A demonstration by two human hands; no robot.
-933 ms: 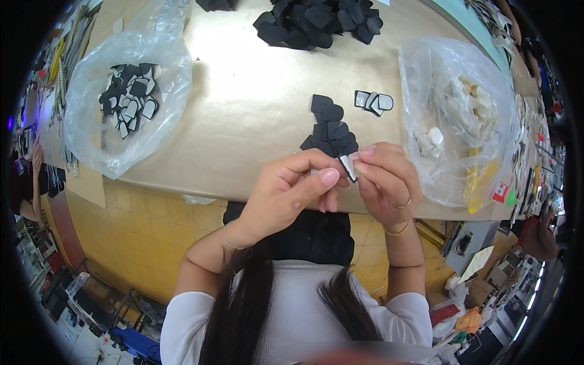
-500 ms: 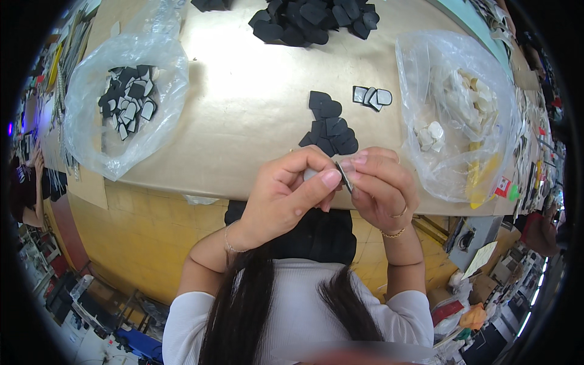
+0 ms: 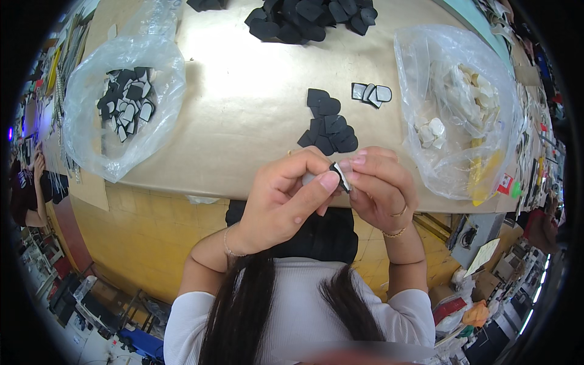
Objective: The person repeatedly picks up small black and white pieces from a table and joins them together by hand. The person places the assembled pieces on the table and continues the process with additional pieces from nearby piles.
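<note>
Over the table's near edge, my left hand [image 3: 285, 198] pinches a small black tab with a white face [image 3: 342, 176] between thumb and forefinger. A pale scrap or piece [image 3: 308, 177] shows inside its curled fingers, partly hidden. My right hand [image 3: 384, 185] is closed, its fingertips pressed at the tab's right edge. Just beyond my hands lies a loose group of plain black round-ended tabs [image 3: 331, 126]. To their right is a short overlapping row of black tabs with white patches [image 3: 383, 93].
A clear plastic bag [image 3: 173, 115] at left holds several black-and-white tabs [image 3: 129, 100]. The clear bag [image 3: 407, 115] at right contains off-white scraps [image 3: 477, 94]. A large heap of black tabs [image 3: 304, 18] sits at the far side of the brown-covered table [image 3: 237, 115]. Another person's arm [image 3: 40, 182] shows far left.
The tab between my hands has turned, so its white face shows more now. My hands stay in nearly the same place, and the things on the table lie as before.
</note>
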